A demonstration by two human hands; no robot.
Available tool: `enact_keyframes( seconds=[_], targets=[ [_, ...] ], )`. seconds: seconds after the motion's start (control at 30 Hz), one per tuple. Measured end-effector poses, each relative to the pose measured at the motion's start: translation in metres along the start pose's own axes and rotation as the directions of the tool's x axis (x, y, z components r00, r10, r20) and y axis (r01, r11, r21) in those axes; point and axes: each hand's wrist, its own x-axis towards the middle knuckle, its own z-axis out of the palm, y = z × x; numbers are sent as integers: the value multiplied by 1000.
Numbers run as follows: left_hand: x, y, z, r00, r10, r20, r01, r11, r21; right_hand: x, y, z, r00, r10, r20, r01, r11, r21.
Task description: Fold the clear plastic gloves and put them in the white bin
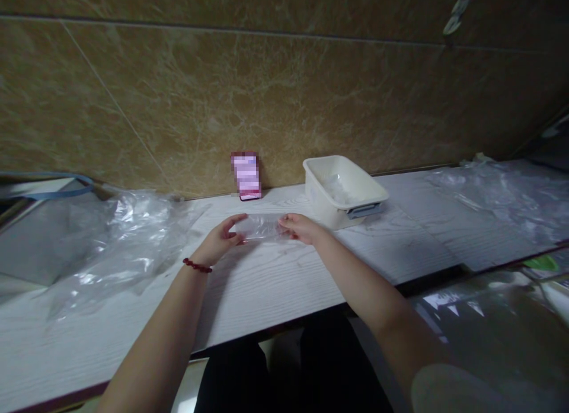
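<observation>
Between my two hands a small clear plastic bag [261, 227] is stretched flat above the white table. My left hand [226, 237] grips its left end, thumb on the far edge and fingers on the near edge. My right hand [300, 228] pinches its right end between thumb and fingers. Some small clear pieces seem to lie inside the bag, too faint to make out. Just right of my right hand stands a cream plastic bin [340, 217] with clear items in its bottom. A phone [247, 176] leans on the wall behind my left hand.
Crumpled clear plastic bags [133, 241] lie on the left of the white tabletop [267, 288], beside a grey box [33, 241]. More clear plastic [493, 194] is spread at the right. A marbled tile wall [284, 105] bounds the table's back.
</observation>
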Motion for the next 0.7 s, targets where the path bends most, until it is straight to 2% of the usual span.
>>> enact_keyframes(
  seconds=[0.17, 0.3, 0.4, 0.57, 0.7],
  targets=[
    [-5, 4, 1, 1000, -25, 7, 24, 999, 47, -4, -5, -3, 999, -23, 23, 23, 999, 32],
    [-9, 12, 7, 998, 43, -53, -39, 996, 75, -17, -16, 0, 999, -40, -12, 40, 998, 52],
    [-13, 23, 14, 995, 55, -81, -52, 998, 39, -33, -28, 0, 994, -92, -53, 91, 996, -18],
    [-13, 46, 33, 992, 109, -70, -107, 994, 20, -66, -65, -13, 974, -199, -111, 173, 963, -207],
    [6, 68, 59, 987, 148, -62, -152, 985, -76, -83, -110, -34, 951, -279, -136, 218, 913, -345]
  ],
)
